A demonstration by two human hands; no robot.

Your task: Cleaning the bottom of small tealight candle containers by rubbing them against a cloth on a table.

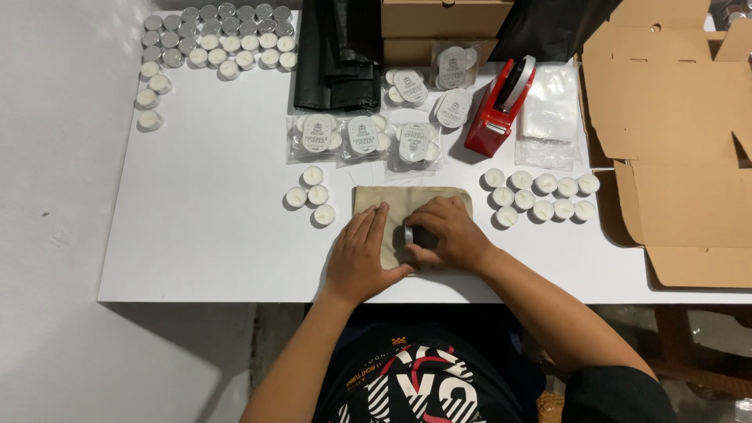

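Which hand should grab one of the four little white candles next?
Left, probably. The left hand lies flat and free on the beige cloth, nearer the four white tealight candles. The right hand holds a silver-cupped tealight.

Beige cloth (395,205) flat at table edge, silver tealight cup (409,234) on it

I note a cloth pouch (407,202) on the worktop (219,235) at its near edge. Four tealights (312,196) lie to its left, nine tealights (540,196) to its right, bagged sets (364,137) behind it, and a tape dispenser (497,110) behind right.
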